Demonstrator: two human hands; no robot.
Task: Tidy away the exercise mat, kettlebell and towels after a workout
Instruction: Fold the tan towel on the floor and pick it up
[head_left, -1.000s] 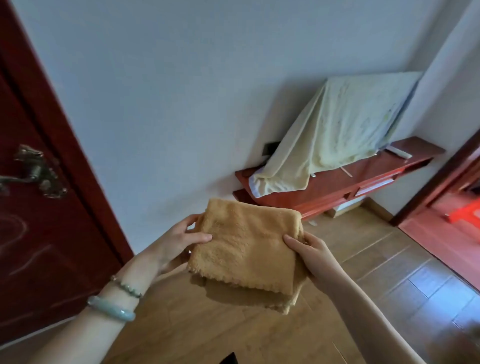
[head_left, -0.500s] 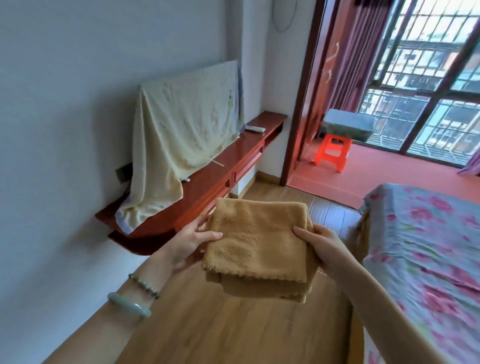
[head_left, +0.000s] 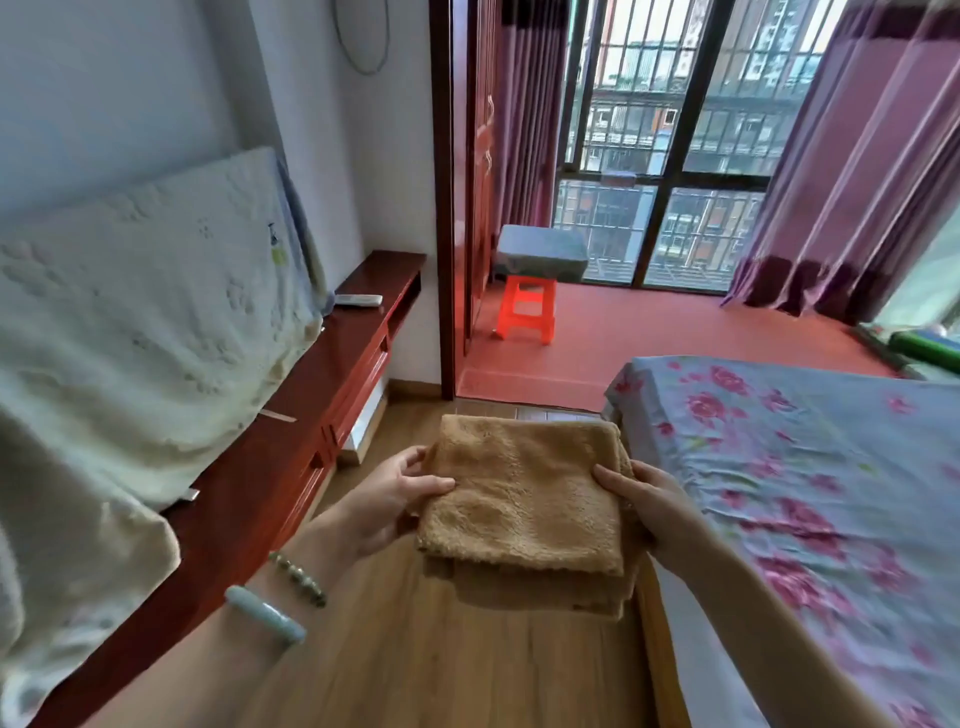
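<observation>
- The bed (head_left: 779, 467) with the flowered sheet is filling the right side. Its near corner is lying just beside my right hand, so I am judging it the nearest flat place for putting something down.
- One long red shelf (head_left: 311, 415) is running along the wall on my left, with a pale cloth (head_left: 145, 312) hanging over something upright on it. It is lying farther from my left hand than the bed from my right.
- The wooden floor (head_left: 441, 670) is passing between bed and shelf, directly below what I am carrying.
- One orange stool (head_left: 524, 309) is standing beyond the doorway, well apart from me.
- I am holding the towel (head_left: 524, 499) flat in the air between my two hands. It is looking almost square, so I am finding no clear long axis; the folded edge is pointing away from me and the loose edges are hanging toward me. I am counting one tan bundle in at least two layers, but I cannot tell if it is one towel or two.
- My left hand (head_left: 384, 499) is pinching the left edge, thumb on top. My right hand (head_left: 649, 504) is gripping the right edge the same way.
- One green roll (head_left: 924, 345) is showing at the far right edge; it may be the mat, but it is too small to tell. I am seeing no kettlebell.
- One white remote (head_left: 358, 300) is lying on the shelf's far end.
</observation>
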